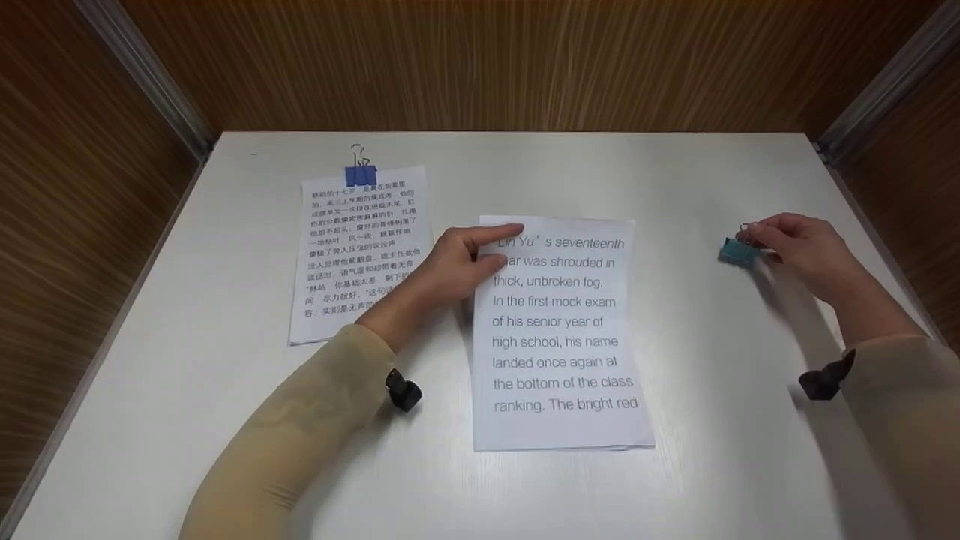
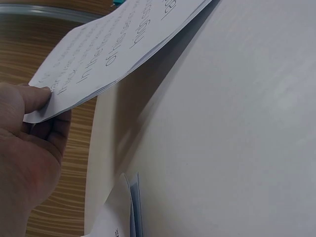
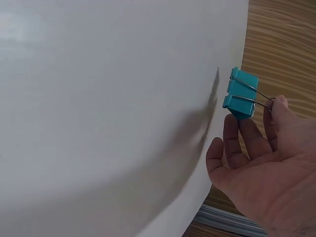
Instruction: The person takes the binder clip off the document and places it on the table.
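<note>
The right hand (image 1: 799,255) pinches a teal clip (image 1: 738,250) by its wire handles, thumb over fingers; the wrist view shows the clip (image 3: 240,93) raised just off the table (image 1: 712,420), with its shadow falling below it. It sits well to the right of the English sheets (image 1: 559,337), level with their top lines.

The left hand (image 1: 457,262) grips the top left corner of those sheets: the thumb lies on the printed face, and in the wrist view the fingers (image 2: 52,131) curl underneath, lifting that corner of the sheets (image 2: 123,44) clear of the table (several pages, edges aligned). The rest of the stack lies flat at the table's middle.

Left of the English sheets, just beyond the left forearm, lie Chinese sheets (image 1: 360,251), bound at their top edge by a blue clip (image 1: 361,172).
</note>
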Demonstrator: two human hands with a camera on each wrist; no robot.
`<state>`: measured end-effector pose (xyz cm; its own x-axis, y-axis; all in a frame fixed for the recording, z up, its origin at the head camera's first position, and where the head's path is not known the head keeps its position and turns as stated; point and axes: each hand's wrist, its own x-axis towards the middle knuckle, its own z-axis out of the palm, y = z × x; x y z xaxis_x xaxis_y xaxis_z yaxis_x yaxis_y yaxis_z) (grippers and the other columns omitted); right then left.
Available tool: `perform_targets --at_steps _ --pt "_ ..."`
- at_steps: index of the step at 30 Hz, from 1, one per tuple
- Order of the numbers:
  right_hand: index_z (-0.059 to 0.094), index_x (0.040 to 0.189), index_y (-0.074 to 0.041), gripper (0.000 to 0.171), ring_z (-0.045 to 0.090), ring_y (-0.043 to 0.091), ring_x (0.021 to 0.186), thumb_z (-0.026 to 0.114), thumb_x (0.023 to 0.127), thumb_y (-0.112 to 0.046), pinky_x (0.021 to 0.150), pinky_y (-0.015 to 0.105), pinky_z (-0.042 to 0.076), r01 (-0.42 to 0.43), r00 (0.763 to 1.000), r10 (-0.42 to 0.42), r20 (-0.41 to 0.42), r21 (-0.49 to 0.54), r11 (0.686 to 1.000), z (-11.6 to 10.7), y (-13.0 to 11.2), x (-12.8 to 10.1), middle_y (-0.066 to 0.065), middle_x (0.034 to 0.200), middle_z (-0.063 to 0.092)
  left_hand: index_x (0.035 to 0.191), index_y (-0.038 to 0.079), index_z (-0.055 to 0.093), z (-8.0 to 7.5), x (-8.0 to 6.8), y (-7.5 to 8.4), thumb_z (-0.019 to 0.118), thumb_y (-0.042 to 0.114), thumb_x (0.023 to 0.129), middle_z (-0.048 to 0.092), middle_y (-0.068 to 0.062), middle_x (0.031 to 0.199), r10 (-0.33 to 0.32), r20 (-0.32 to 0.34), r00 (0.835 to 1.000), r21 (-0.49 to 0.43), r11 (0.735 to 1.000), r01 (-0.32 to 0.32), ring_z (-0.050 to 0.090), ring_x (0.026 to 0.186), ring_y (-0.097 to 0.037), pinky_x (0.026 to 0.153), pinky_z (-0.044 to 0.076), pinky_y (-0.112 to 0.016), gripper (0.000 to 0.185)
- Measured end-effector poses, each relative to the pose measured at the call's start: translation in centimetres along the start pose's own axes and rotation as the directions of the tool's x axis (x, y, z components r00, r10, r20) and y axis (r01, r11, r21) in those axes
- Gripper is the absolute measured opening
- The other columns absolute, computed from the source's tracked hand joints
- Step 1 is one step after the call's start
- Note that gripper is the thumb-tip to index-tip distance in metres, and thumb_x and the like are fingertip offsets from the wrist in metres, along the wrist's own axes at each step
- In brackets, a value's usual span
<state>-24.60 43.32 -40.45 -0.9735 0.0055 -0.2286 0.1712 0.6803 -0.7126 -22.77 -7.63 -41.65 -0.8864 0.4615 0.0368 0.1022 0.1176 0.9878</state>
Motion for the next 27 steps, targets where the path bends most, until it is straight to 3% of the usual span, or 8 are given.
perform_targets --at_steps 3,11,22,27 --pt "0.058 0.141 -0.003 0.065 0.053 0.015 0.120 0.053 0.106 -0.058 0.090 0.009 0.049 -0.005 1.000 0.005 0.001 0.004 1.000 -0.02 0.33 0.03 -0.008 0.125 0.062 0.148 0.019 0.064 -0.03 -0.01 0.10 0.063 0.000 0.103 0.072 -0.003 0.135 -0.009 0.000 1.000 0.004 1.000 0.009 0.080 0.092 -0.025 0.074 0.063 -0.031 0.049" --pt "0.058 0.145 -0.006 0.068 0.051 0.024 0.124 0.049 0.107 -0.061 0.086 0.010 0.047 -0.021 1.000 0.022 0.020 -0.039 0.999 -0.24 0.59 -0.28 0.008 0.139 0.056 0.148 0.021 0.064 -0.04 -0.01 0.17 0.063 0.000 0.104 0.072 -0.002 0.136 -0.016 0.001 1.000 0.000 1.000 0.016 0.079 0.093 -0.026 0.075 0.063 -0.031 0.049" --pt "0.057 0.146 -0.006 0.069 0.052 0.020 0.122 0.049 0.107 -0.062 0.087 0.010 0.047 -0.025 0.999 0.026 0.037 -0.035 0.999 -0.42 0.88 -0.23 -0.001 0.132 0.060 0.148 0.019 0.064 0.17 -0.03 0.28 0.063 0.000 0.103 0.072 -0.004 0.136 -0.029 -0.012 1.000 -0.004 1.000 0.029 0.079 0.094 -0.025 0.079 0.064 -0.034 0.049" --pt "0.054 0.148 -0.005 0.072 0.049 0.026 0.123 0.047 0.106 -0.063 0.084 0.011 0.048 -0.047 0.999 0.048 0.025 -0.036 0.998 -0.25 0.67 -0.31 0.009 0.140 0.055 0.148 0.019 0.064 0.17 -0.07 0.22 0.063 0.001 0.104 0.071 -0.003 0.137 -0.024 -0.011 1.000 0.001 1.000 0.024 0.080 0.092 -0.025 0.077 0.064 -0.034 0.048"
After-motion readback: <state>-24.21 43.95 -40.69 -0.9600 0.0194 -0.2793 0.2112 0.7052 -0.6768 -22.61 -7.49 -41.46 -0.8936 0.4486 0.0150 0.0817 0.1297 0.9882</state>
